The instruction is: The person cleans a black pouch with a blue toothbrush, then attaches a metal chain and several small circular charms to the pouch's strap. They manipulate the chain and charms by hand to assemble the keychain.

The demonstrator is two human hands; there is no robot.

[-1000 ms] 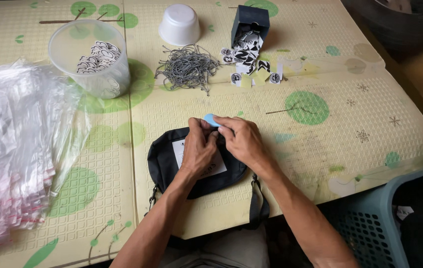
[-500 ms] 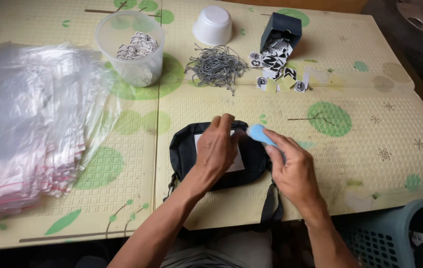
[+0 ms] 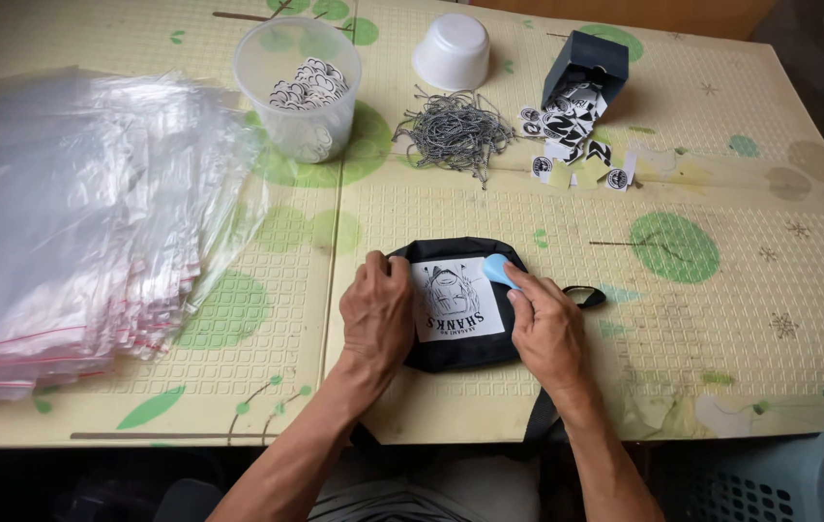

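Fingers (image 3: 520,290) of the right hand (image 3: 547,329) pinch a small light-blue scraper (image 3: 497,270) against the upper right corner of a white printed patch (image 3: 458,300); the left hand (image 3: 378,309) lies flat, grasping nothing, pinning the left edge of the black pouch (image 3: 465,348) that carries the patch. The pouch sits on the table (image 3: 721,319) near its front edge. To the left lies a big stack of clear zip bags (image 3: 73,222); behind stand a plastic tub (image 3: 301,87), a heap of string loops (image 3: 456,130), an upturned white cup (image 3: 452,50) and a dark box (image 3: 581,68) spilling stickers (image 3: 567,145). If the left hand eases, the pouch may slide and the patch could crease or set crooked.
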